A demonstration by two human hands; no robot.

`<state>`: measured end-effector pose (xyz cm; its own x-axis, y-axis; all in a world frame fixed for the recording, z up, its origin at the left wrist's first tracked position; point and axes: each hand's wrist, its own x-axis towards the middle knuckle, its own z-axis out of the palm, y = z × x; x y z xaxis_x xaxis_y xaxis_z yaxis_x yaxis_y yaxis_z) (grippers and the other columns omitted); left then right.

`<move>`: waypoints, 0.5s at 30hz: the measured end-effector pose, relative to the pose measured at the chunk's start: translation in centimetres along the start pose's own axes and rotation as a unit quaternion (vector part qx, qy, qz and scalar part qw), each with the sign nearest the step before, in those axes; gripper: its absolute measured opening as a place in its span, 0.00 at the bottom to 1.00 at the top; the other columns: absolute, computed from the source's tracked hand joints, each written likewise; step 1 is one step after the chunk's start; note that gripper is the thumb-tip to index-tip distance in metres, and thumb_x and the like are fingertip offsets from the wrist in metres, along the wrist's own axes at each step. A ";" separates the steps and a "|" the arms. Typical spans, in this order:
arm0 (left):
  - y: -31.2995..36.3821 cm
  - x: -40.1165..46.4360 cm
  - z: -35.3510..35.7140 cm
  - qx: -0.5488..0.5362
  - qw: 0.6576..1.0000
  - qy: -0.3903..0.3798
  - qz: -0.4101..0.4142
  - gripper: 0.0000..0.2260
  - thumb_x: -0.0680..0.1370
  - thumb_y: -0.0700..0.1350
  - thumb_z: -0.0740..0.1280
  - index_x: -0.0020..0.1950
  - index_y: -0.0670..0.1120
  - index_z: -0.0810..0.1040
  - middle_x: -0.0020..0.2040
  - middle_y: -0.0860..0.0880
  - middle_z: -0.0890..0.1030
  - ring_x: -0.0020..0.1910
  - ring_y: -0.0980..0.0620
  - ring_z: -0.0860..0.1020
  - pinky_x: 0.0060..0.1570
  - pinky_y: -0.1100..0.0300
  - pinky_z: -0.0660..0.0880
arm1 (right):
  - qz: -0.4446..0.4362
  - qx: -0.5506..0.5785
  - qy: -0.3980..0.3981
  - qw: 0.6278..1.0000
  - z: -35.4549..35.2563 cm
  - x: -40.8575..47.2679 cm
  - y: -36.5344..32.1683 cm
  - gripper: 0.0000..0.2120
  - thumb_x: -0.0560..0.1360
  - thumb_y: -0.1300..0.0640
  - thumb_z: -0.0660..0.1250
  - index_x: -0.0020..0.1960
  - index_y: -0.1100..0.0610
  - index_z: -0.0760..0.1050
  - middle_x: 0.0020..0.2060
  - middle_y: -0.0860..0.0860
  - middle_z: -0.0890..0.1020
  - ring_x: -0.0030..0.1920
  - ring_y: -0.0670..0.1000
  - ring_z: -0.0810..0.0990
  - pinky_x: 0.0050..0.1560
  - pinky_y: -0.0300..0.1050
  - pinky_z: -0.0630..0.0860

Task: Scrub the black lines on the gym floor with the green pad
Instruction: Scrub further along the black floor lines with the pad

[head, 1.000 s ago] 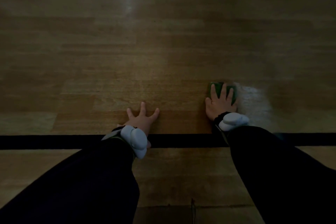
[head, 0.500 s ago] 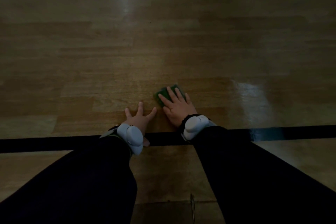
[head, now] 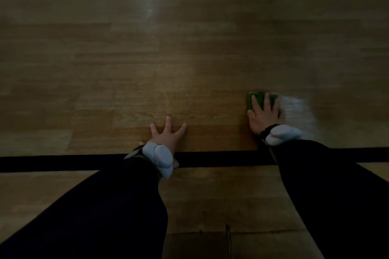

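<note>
A green pad lies flat on the wooden gym floor, beyond the black line. My right hand presses down on the pad with fingers spread over it, so only its far edge shows. My left hand rests flat on the bare floor with fingers apart, just past the black line, which runs left to right across the view under both dark sleeves. Each wrist carries a white device.
A wet, shiny smear lies on the boards just right of the pad. Light glare streaks the floor farther off. A dark seam and a small crack mark the boards close to me.
My right hand has slid the pad from beside my left hand back out to the right, to the edge of the wet smear. My left hand has stayed in place.
</note>
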<state>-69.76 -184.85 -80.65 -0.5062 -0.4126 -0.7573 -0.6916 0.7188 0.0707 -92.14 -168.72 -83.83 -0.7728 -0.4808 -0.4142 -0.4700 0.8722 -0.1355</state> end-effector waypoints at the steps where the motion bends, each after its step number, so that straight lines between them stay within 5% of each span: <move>1: 0.0 0.1 0.0 -0.002 1.000 -0.001 -0.001 0.52 0.69 0.45 0.76 0.74 0.67 0.38 0.76 0.51 0.31 0.74 0.32 0.36 0.65 0.28 0.59 | -0.002 0.002 -0.001 1.000 0.1 -0.1 -0.6 0.26 0.82 0.44 0.45 0.78 0.43 0.42 0.78 0.51 0.38 0.77 0.60 0.36 0.75 0.62 0.41; 8: 0.2 0.2 -0.3 -0.016 1.000 0.004 -0.003 0.55 0.68 0.43 0.76 0.75 0.63 0.36 0.76 0.51 0.31 0.74 0.31 0.36 0.65 0.26 0.55 | -0.218 -0.058 -0.020 0.974 3.8 -4.0 -11.2 0.27 0.81 0.45 0.48 0.77 0.43 0.42 0.77 0.51 0.37 0.77 0.59 0.36 0.74 0.60 0.39; 15: -3.1 -0.4 0.1 0.004 0.998 0.055 -0.010 0.57 0.67 0.51 0.78 0.77 0.52 0.34 0.77 0.46 0.33 0.76 0.36 0.40 0.71 0.35 0.56 | -0.248 -0.056 -0.003 0.967 5.5 -4.6 -12.6 0.27 0.81 0.45 0.47 0.77 0.40 0.41 0.77 0.48 0.37 0.77 0.56 0.35 0.74 0.58 0.37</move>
<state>-67.34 -186.88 -80.58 -0.5463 -0.4853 -0.6827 -0.6978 0.7145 0.0505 -80.34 -176.97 -85.18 -0.4383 -0.8362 -0.3296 -0.8257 0.5195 -0.2198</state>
